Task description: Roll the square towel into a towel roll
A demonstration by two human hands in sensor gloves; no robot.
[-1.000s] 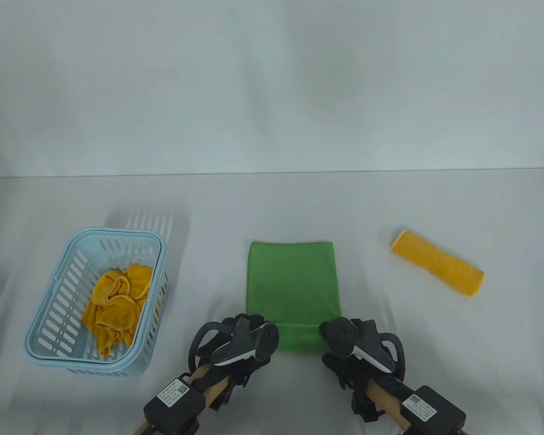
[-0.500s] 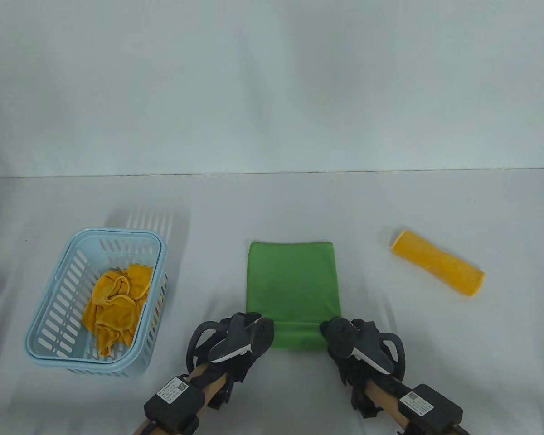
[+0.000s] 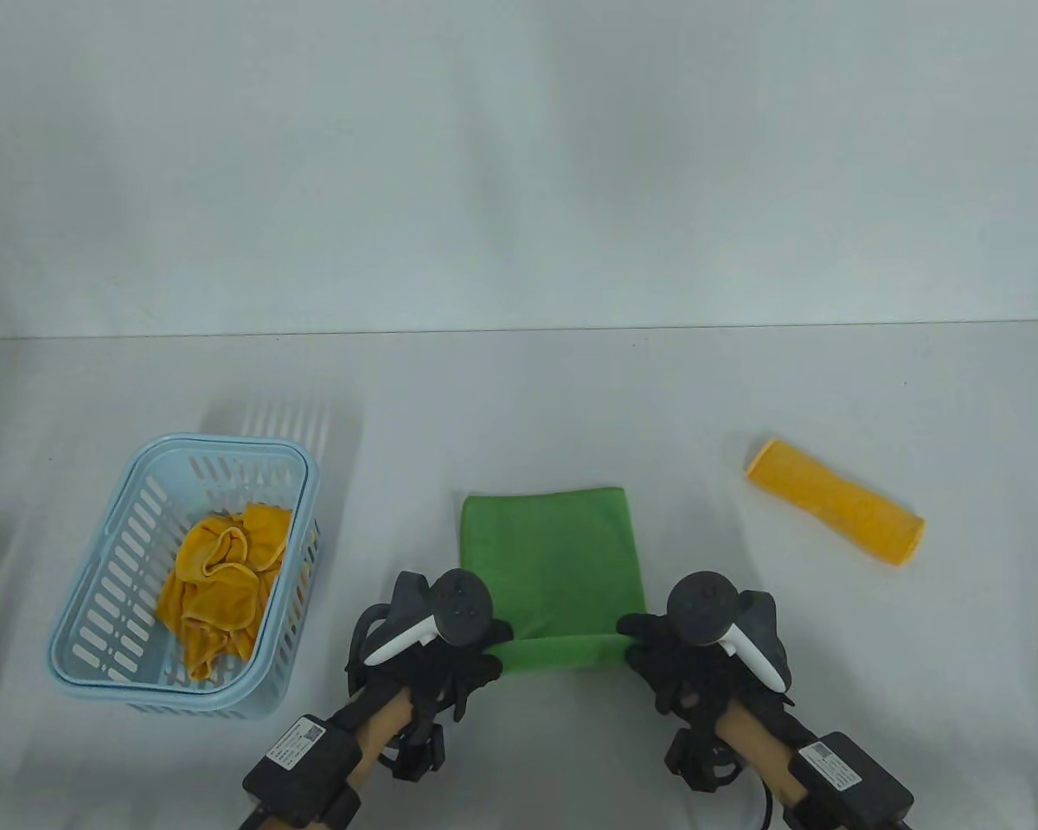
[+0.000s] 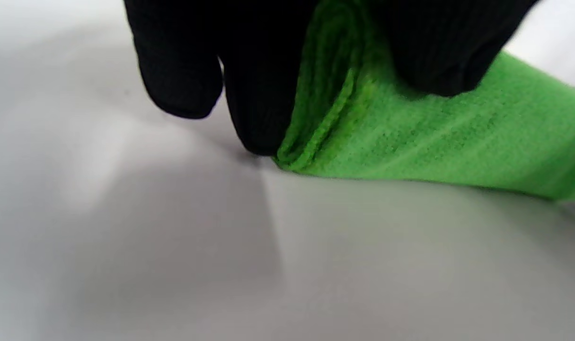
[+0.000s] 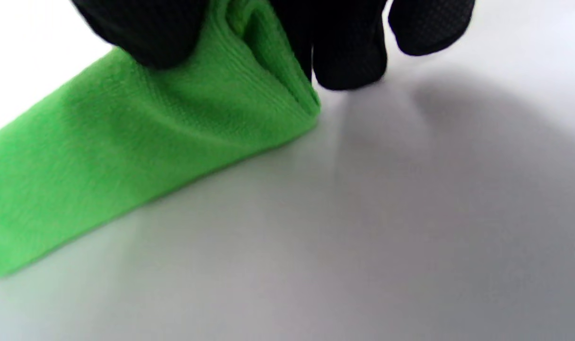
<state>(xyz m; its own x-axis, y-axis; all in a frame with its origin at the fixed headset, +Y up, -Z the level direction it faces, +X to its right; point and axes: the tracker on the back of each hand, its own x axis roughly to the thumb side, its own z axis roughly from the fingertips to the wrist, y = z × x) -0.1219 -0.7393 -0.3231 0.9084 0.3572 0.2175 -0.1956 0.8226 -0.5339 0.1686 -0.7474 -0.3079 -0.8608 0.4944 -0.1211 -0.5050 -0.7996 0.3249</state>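
**Soft cloth, rolled from its near edge**

The green microfibre square towel (image 3: 549,571) lies flat at the table's middle, its near edge turned into a small roll. The left hand (image 3: 437,661) and right hand (image 3: 679,661) each pinch one end of that roll, fingers curled round it. Light and limp, it probably slackens unless both ends are held.

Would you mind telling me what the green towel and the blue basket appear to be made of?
Green towel: soft, matte, fuzzy cloth, probably microfibre, with a stitched hem. Blue basket: smooth, rigid, slotted walls, most likely moulded plastic.
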